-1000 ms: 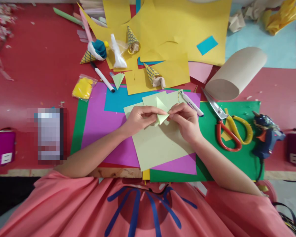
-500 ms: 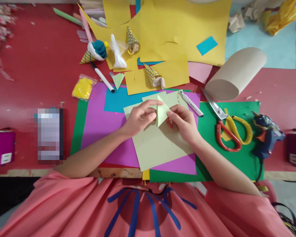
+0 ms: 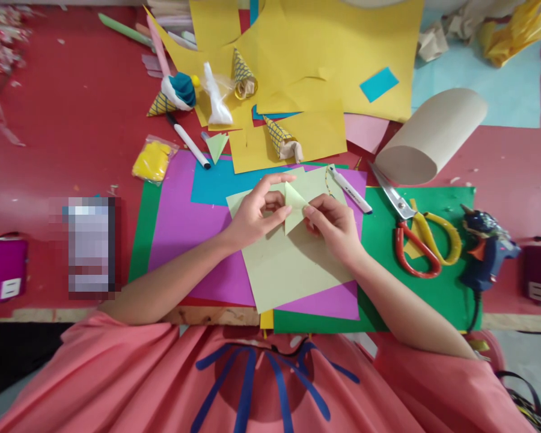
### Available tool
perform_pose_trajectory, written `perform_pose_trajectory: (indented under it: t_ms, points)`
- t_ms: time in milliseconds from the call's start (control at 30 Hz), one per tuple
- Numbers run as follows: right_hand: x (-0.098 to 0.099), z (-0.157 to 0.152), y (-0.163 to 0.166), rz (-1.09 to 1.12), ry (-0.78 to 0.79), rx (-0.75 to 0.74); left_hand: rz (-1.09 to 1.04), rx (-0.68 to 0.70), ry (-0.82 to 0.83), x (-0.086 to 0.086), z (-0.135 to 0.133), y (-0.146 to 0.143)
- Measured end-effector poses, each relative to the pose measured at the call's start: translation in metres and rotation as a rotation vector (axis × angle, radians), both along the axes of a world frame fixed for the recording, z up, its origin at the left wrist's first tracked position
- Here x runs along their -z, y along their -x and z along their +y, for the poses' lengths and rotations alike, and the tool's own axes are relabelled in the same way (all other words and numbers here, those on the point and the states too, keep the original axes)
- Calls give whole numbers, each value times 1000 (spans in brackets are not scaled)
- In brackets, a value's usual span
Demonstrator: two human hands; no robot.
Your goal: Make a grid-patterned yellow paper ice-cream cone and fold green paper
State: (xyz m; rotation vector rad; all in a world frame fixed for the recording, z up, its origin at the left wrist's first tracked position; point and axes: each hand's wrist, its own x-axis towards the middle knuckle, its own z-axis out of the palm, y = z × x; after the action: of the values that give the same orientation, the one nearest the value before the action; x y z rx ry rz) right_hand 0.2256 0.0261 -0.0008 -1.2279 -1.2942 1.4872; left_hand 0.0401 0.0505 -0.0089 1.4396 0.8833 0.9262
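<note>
Between my two hands is a small folded triangle of pale green paper (image 3: pixel 293 210). The thumb and fingers of my left hand (image 3: pixel 264 207) hold its left edge, with the index finger arched over the top. My right hand (image 3: pixel 331 222) pinches its right-hand corner between thumb and fingertips. Both hands hover over a pale green-grey sheet (image 3: pixel 293 273), which lies on a purple sheet (image 3: pixel 198 252). Just beyond my right hand lies a white marker (image 3: pixel 351 189). A similar folded green paper piece (image 3: pixel 217 147) rests farther back on the left.
Scissors (image 3: pixel 410 222) and a blue glue gun (image 3: pixel 487 246) lie to the right, with a cardboard tube (image 3: pixel 433 135) behind them. Patterned paper cones (image 3: pixel 277 135), yellow sheets (image 3: pixel 369 36) and a second marker (image 3: pixel 192 146) are at the back. A blurred phone (image 3: pixel 90 246) lies left.
The folded paper has turned slightly and sits a little lower and further left. My left index finger has lifted off its upper part; my right hand keeps its pinch.
</note>
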Motion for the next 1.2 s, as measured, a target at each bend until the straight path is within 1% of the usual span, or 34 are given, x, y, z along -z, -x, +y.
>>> perform_pose_trajectory:
  t_ms: [133,300,400,500,633,767,900,1033,1100,1133,1200]
  points:
    - [-2,1,-1,-34,-11,-19,7,1,48,-3,0,0]
    - [-2,1,-2,-93,-33,-29,-45,37,164,-5,1,-2]
    - [-4,0,-1,-134,-44,-70,-41,29,197,-5,2,-2]
    - [-6,-1,1,-160,-60,-90,-6,-23,126,-1,2,1]
    - [-4,-1,2,-99,-41,-54,35,-95,-22,5,1,2]
    - [-1,0,2,-82,-40,-37,83,-135,-157,5,2,0]
    - [-1,1,0,-127,-90,-37,139,-97,-178,1,2,-1]
    - [-4,3,-2,-221,-201,-66,234,43,-167,-3,1,0]
    - [-6,3,-2,-252,-227,-90,288,103,-167,-5,1,1]
    - [-7,2,-1,-257,-224,-93,305,113,-174,-6,0,1]
    - [-8,1,1,-242,-189,-84,298,84,-172,-6,-1,1]
